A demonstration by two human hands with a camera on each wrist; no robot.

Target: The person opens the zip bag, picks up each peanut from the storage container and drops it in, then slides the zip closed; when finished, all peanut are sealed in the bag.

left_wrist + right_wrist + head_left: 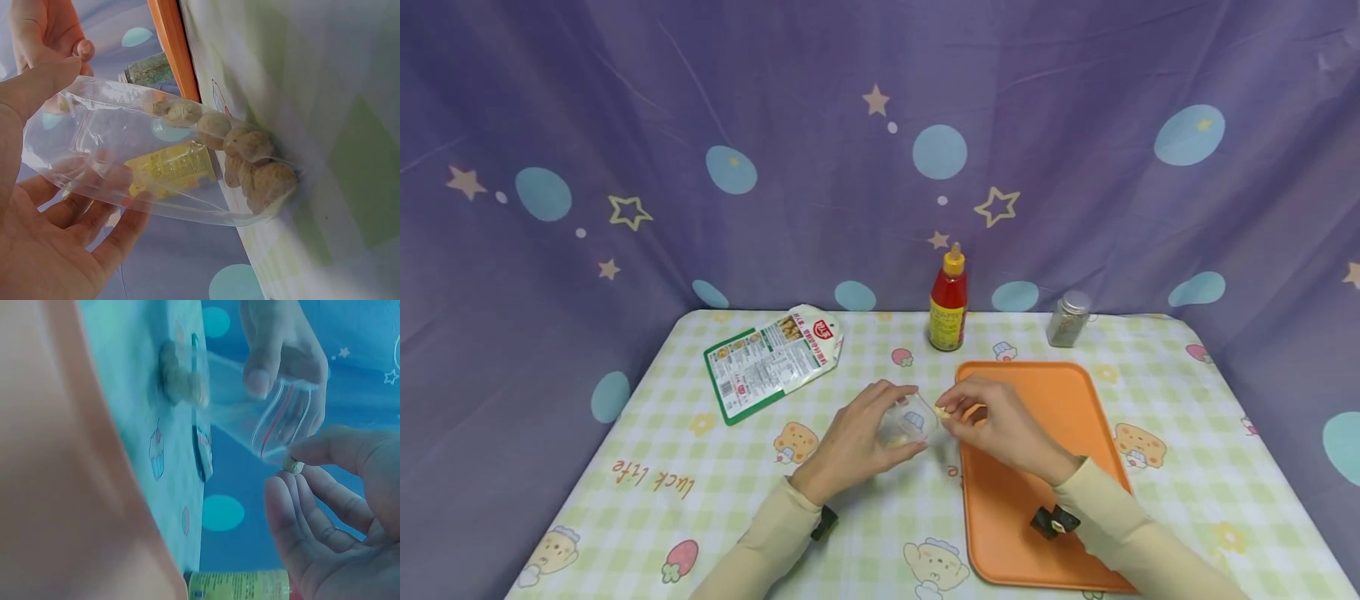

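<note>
A clear zip bag [913, 422] stands upright on the tablecloth, its mouth between the thumb and fingers of my left hand [853, 442]. Several tan, knobbly pieces like unshelled peanuts [272, 181] lie at its bottom in the left wrist view. My right hand [1000, 427], above the left part of the orange tray [1075, 400], pinches one small tan peanut [292, 465] between thumb and fingertips. That peanut is right beside the bag's mouth, and in the right wrist view the bag's red and white zip strip shows just past it.
A red sauce bottle [948, 307] with a yellow cap stands at the back middle. To its right is a small jar [1069, 320] with a silvery lid. A white and green food packet [771, 367] lies flat at the back left. Behind the table hangs a purple curtain [820, 167].
</note>
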